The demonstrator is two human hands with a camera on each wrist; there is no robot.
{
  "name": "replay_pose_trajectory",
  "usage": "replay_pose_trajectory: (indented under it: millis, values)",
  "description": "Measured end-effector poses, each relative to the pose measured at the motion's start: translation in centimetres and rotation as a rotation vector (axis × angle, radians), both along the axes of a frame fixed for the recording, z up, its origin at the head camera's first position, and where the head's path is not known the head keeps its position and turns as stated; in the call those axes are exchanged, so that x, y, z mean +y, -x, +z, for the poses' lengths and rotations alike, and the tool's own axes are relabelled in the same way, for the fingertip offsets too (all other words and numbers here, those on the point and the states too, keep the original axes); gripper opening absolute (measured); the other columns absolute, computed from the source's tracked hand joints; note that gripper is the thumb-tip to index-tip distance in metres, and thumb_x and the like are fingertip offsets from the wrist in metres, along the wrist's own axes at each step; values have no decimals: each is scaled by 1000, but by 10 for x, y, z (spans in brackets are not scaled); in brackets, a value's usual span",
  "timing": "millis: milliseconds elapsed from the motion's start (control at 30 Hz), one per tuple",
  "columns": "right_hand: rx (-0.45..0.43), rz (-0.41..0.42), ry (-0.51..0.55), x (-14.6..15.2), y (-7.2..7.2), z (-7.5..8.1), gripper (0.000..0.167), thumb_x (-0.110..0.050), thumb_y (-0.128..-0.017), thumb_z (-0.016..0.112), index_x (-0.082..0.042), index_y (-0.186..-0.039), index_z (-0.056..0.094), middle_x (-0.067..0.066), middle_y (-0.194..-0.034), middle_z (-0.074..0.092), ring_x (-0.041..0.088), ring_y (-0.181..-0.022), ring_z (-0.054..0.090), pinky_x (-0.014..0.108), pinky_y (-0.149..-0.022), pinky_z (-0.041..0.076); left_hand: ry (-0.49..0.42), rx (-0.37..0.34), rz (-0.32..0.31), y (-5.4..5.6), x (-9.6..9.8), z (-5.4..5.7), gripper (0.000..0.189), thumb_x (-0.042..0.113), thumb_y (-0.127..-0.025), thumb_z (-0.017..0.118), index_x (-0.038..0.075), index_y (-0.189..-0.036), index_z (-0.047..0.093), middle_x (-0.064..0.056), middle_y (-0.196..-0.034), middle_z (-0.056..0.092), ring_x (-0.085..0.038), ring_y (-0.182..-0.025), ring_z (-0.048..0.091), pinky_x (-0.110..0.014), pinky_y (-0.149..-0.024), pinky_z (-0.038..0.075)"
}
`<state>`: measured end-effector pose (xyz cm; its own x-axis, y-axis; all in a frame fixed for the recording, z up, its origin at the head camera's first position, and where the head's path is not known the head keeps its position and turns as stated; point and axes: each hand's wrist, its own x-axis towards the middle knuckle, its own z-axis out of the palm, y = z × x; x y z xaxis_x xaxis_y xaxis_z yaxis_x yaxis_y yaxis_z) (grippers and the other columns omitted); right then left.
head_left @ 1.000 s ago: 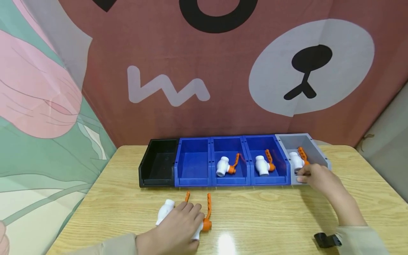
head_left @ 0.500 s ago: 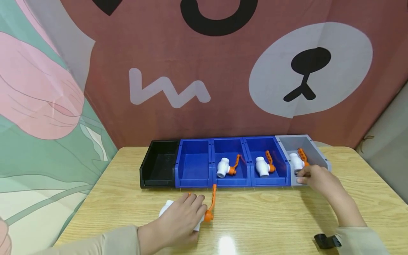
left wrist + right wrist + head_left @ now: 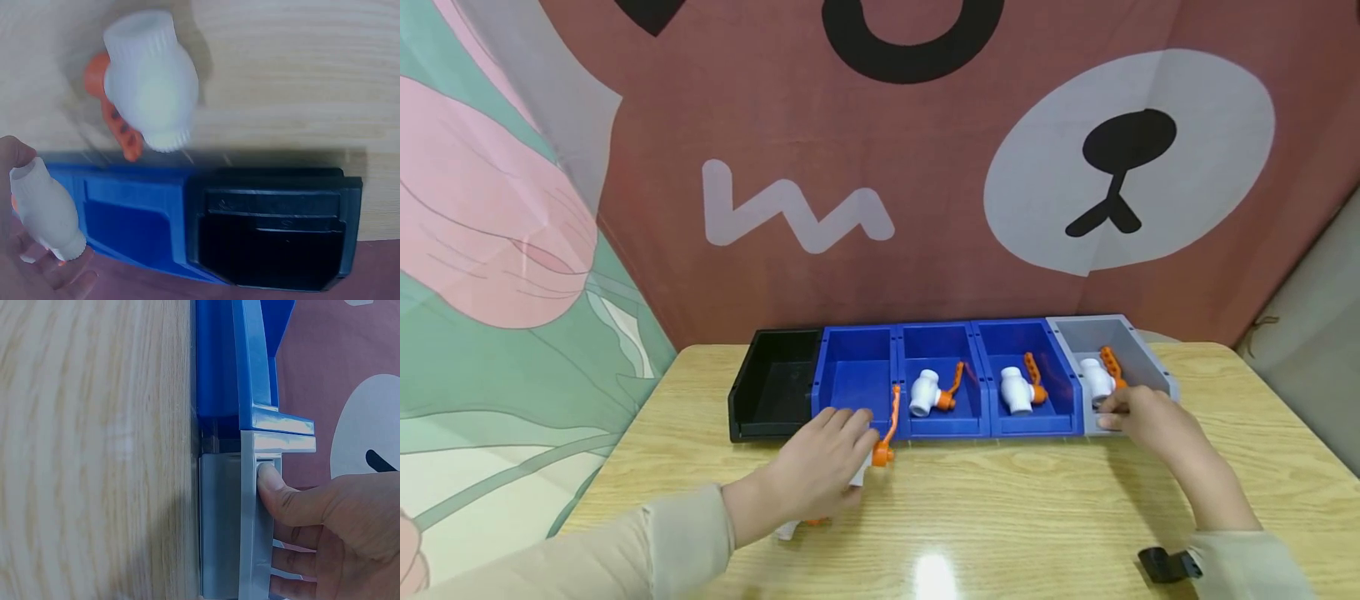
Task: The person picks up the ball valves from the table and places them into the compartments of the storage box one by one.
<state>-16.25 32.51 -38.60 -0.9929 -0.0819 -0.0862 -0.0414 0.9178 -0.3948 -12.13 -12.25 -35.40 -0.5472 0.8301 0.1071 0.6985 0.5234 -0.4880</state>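
Note:
My left hand (image 3: 816, 471) holds a white ball valve (image 3: 49, 215) with an orange lever (image 3: 891, 421), in front of the second bin from the left, a blue one (image 3: 855, 358). In the left wrist view, thumb and fingers go round the valve's white body. A second white valve (image 3: 153, 87) lies on the table below that hand, mostly hidden by it in the head view. My right hand (image 3: 1157, 425) grips the front edge of the grey bin (image 3: 253, 550), thumb outside and fingers inside. A white valve (image 3: 1097, 382) lies in this bin, just beyond the fingertips.
The bins stand side by side along the table's back, with a black bin (image 3: 775, 383) at the left end. Two other blue bins hold a valve (image 3: 925, 393) and another valve (image 3: 1018, 390). A printed cloth (image 3: 940, 208) hangs behind the wooden table (image 3: 1000, 517).
My left hand has lifted one valve from the table and carried it forward to the blue bin's front edge, leaving the other behind. The right hand stays on the grey bin.

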Motion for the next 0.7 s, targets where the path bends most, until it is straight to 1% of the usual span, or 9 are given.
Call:
replay_pose_trajectory:
  millis: [133, 267, 367, 500, 600, 633, 700]
  values:
    - [5, 6, 3, 0, 1, -1, 20, -19, -91, 73, -1, -98, 72, 18, -100, 70, 39, -93, 64, 54, -73, 52, -54, -16, 39, 14, -2, 6, 59, 51, -81, 72, 7, -116, 54, -11, -122, 55, -26, -102, 59, -37, -93, 51]
    - [4, 5, 4, 0, 1, -1, 20, -19, -91, 72, 0, -99, 72, 18, -100, 70, 39, -94, 64, 55, -73, 51, -108, -69, 88, 28, -2, 10, 57, 43, -77, 80, 7, -113, 55, -12, -121, 54, -28, -101, 58, -37, -92, 51]
    - [1, 2, 4, 0, 1, -1, 21, -20, -91, 72, 0, -99, 72, 18, -101, 70, 40, -95, 63, 55, -73, 51, -144, -107, 114, 36, -3, 12, 55, 38, -74, 83, 7, -111, 56, -11, -118, 54, -27, -99, 59, -37, -92, 51]
    - [1, 5, 7, 0, 1, -1, 22, -19, -91, 72, 1, -100, 72, 18, -101, 70, 39, -94, 63, 55, -74, 51, -162, -101, 147, 45, -5, 13, 55, 39, -72, 83, 8, -111, 59, -9, -117, 56, -27, -99, 60, -39, -92, 50]
    - [5, 12, 11, 0, 1, -1, 21, -19, -91, 72, 1, -100, 72, 17, -100, 70, 38, -92, 64, 54, -73, 51, -171, -101, 175, 51, -8, 13, 57, 40, -71, 84, 8, -113, 61, -9, -118, 59, -27, -103, 60, -41, -94, 49]
    - [6, 12, 11, 0, 1, -1, 21, -19, -91, 72, 1, -100, 72, 17, -99, 70, 37, -92, 64, 53, -72, 51, -180, -111, 186, 53, -8, 14, 58, 40, -71, 84, 9, -114, 62, -9, -119, 60, -27, -104, 60, -41, -95, 49]
    - [7, 12, 14, 1, 1, -2, 21, -19, -91, 72, 0, -99, 72, 17, -99, 70, 36, -91, 64, 53, -72, 51, -217, -155, 213, 57, -9, 16, 58, 38, -71, 85, 9, -115, 63, -9, -120, 60, -27, -107, 60, -42, -95, 50]
